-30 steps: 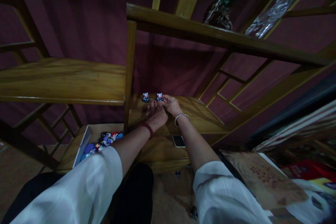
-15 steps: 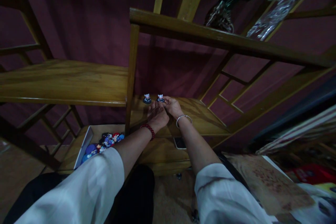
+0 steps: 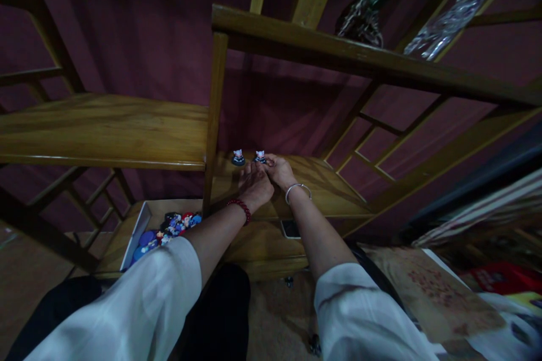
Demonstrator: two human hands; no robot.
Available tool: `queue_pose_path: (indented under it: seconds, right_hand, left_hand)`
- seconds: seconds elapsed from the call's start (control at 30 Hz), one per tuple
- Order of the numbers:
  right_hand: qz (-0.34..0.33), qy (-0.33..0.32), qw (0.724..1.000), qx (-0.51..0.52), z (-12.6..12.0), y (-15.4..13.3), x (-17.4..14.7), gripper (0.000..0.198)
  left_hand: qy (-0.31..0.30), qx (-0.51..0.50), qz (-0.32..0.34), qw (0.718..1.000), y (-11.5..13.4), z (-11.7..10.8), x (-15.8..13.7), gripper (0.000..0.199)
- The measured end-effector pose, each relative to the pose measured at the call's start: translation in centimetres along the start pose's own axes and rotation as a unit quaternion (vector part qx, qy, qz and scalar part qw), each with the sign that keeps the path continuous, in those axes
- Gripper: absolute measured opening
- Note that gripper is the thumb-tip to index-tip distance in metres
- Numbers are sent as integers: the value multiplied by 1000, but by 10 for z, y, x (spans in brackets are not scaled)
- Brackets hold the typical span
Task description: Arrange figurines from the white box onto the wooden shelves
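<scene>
Though little's shifted, left hand (image 3: 256, 185) and right hand (image 3: 280, 171) stay at one figurine (image 3: 260, 154) – seemingly still mid-adjustment, finger grip unclear

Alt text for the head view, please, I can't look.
A left hand wearing a red beaded bracelet and a right hand wearing a silver bangle are at a small white and dark figurine on a brown wooden shelf. A similar figurine stands to its left. Lower down lie a black-screened phone and, at left, a pale-walled box of colourful figurines.
</scene>
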State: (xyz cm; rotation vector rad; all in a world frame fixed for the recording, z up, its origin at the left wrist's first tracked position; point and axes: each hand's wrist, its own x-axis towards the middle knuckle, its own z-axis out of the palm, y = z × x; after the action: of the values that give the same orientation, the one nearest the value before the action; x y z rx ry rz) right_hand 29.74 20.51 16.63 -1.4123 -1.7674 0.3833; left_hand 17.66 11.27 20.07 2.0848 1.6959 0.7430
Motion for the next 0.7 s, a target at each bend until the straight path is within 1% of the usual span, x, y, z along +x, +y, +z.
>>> queue_pose_path:
  seconds: [0.2, 0.43, 0.6, 0.7]
  right_hand:
    - [2, -1, 1000, 6, 1, 1, 0, 26]
    - [-8, 0, 1000, -6, -1, -5, -3, 25]
    - [-5, 1, 1000, -11, -1, -6, -2, 26]
    - [-7, 4, 1000, -12, 0, -3, -1, 26]
  left_hand:
    - [-4, 5, 4, 1000, 1, -2, -1, 51]
    - [0, 18, -3, 1000, 2, -3, -1, 51]
    - [-13, 39, -7, 999, 0, 0, 2, 53]
    - [-7, 38, -10, 999, -1, 4, 4, 54]
